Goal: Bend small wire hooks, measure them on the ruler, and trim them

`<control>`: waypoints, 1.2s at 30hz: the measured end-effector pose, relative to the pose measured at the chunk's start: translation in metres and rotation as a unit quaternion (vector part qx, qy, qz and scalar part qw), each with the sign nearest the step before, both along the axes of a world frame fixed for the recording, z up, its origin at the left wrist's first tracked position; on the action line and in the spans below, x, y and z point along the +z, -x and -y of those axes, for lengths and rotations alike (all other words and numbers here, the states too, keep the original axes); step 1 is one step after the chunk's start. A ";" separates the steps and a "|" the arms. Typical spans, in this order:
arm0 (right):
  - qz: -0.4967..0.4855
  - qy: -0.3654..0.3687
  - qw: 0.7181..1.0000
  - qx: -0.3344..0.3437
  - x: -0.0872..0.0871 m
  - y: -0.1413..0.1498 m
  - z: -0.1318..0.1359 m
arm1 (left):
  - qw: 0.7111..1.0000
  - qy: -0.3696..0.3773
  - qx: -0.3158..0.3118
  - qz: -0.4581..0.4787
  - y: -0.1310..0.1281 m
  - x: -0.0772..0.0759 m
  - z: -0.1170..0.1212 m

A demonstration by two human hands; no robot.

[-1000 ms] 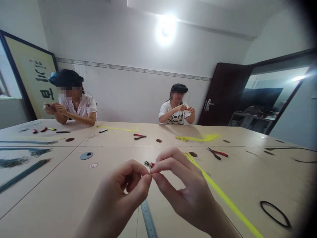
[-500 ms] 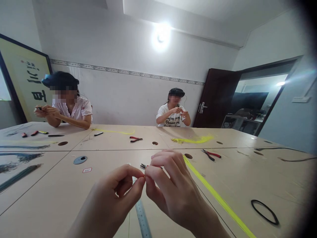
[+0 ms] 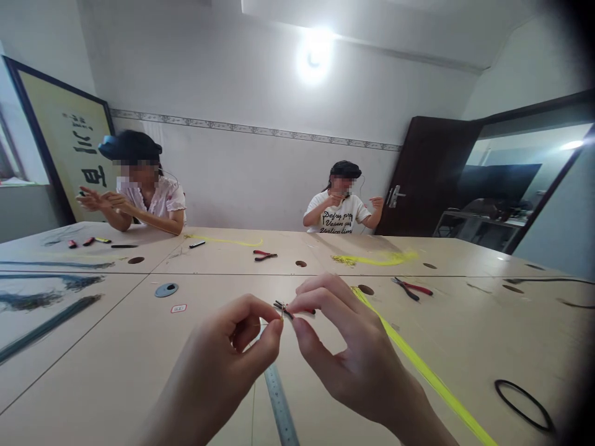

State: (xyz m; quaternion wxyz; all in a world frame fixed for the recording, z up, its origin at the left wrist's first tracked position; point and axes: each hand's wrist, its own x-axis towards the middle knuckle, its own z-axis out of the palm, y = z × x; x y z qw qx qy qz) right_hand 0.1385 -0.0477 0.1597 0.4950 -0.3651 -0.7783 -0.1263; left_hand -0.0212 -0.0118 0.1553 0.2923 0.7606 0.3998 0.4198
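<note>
My left hand [image 3: 227, 353] is closed, thumb and index fingertip pinching a thin yellowish wire [image 3: 282, 313]. A short end of it stands up above the pinch. A fine strand [image 3: 253, 402] hangs below this hand. My right hand [image 3: 357, 347] has its thumb and fingers apart. Its index fingertip is at the wire's upper end; whether it touches is too small to tell. Under the hands lies a steel ruler [image 3: 279, 402], partly covered by the left hand. Pliers [image 3: 311, 311] lie just beyond the fingertips, mostly hidden by the right hand.
A yellow wire bundle [image 3: 432, 371] runs along the right, near red-and-black pliers [image 3: 413, 288] and a black band [image 3: 523, 406]. Dark wire bundles [image 3: 51, 325] lie left. Across the table [image 3: 139, 371] sit two people, with more pliers [image 3: 264, 255] and yellow wires [image 3: 395, 257].
My right thumb and index finger have parted and drawn slightly away from the left pinch. The view has shifted a little. The person opposite has spread their hands apart.
</note>
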 end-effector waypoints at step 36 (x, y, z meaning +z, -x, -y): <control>0.129 -0.126 0.978 -0.107 -0.005 0.007 0.003 | 0.988 -0.148 0.002 -0.033 -0.001 -0.003 0.002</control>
